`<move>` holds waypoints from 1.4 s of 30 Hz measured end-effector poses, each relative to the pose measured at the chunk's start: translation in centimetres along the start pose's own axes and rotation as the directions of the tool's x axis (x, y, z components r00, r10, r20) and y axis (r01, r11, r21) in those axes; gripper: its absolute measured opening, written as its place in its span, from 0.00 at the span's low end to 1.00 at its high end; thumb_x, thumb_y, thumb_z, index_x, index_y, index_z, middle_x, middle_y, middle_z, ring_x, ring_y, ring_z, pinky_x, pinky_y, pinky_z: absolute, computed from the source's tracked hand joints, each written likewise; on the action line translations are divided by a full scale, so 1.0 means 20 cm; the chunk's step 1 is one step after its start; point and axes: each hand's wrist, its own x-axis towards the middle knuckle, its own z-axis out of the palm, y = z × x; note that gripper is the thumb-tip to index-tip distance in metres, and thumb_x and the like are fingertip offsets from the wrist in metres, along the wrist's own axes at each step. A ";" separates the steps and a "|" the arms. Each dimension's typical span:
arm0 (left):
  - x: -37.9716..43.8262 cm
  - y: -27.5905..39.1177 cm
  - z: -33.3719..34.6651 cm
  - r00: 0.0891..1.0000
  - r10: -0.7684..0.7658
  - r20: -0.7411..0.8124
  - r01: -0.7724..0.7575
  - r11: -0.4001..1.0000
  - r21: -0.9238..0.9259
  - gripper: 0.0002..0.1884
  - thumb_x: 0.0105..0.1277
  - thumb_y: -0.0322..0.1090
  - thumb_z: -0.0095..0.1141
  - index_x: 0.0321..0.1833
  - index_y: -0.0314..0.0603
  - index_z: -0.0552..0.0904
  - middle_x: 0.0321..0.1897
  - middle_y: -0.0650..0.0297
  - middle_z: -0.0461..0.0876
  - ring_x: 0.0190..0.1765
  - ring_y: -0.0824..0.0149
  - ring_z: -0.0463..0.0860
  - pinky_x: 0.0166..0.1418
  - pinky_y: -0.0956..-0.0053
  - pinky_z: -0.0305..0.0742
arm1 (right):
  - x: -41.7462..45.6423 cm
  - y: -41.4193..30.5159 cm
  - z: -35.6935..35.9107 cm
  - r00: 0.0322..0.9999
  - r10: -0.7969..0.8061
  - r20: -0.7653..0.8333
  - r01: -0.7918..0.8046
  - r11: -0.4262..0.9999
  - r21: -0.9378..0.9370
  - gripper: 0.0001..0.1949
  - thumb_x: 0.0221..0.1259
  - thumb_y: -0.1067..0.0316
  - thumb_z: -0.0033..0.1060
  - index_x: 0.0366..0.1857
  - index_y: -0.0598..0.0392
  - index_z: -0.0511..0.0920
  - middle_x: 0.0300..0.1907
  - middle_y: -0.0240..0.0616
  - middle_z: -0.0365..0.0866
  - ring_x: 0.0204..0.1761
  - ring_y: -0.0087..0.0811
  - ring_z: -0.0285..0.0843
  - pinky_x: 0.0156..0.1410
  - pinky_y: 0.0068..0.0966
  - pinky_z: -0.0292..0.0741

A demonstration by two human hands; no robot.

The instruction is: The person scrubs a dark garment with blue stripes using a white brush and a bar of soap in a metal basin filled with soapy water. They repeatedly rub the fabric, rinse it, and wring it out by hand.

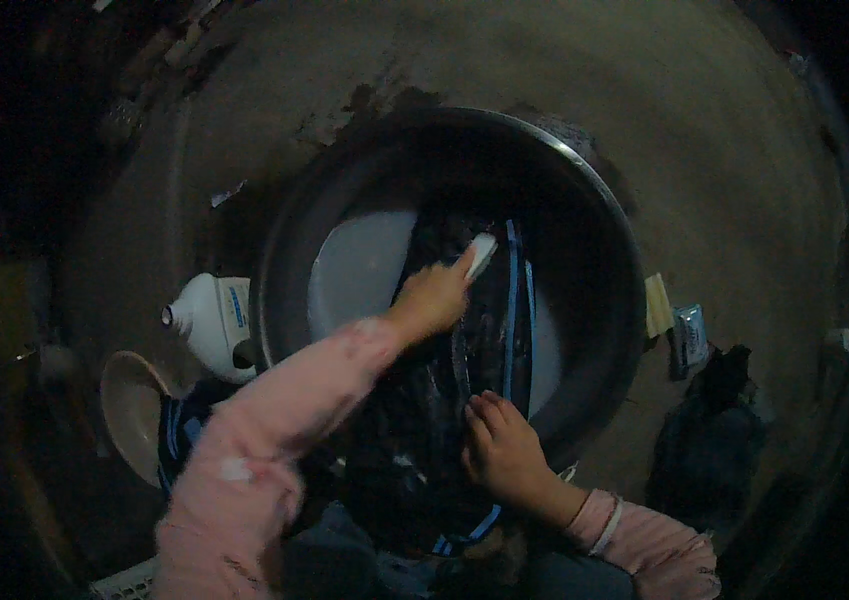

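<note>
A dark garment [480,341] with blue stripes is spread from inside a large round metal basin [623,247] over its near rim toward my lap. My left hand [432,300] reaches across the basin and grips a small white oblong thing [480,255], a brush or a bar of soap, against the cloth. Lower down, my right hand [503,446] holds the garment with curled fingers beside a blue stripe. Pale, greyish water [360,266] shows left of the cloth. The dim light hides most folds.
Left of the basin lies a white plastic jug [206,322], near a tan bowl [131,412] and dark blue-striped cloth [180,427]. To the right are a yellowish block [658,306], a small packet [689,337] and a dark bundle [709,450]. Concrete floor [724,187] surrounds the basin.
</note>
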 end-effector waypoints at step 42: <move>0.13 -0.30 0.03 0.929 -0.326 -0.177 0.262 0.914 -0.310 0.29 0.78 0.41 0.44 0.81 0.59 0.58 0.48 0.37 0.84 0.51 0.33 0.82 0.55 0.44 0.76 | 0.06 -0.02 -0.02 0.999 0.023 0.027 -0.023 1.000 -0.008 0.28 0.45 0.69 0.70 0.55 0.65 0.75 0.57 0.52 0.74 0.62 0.53 0.74 0.60 0.43 0.80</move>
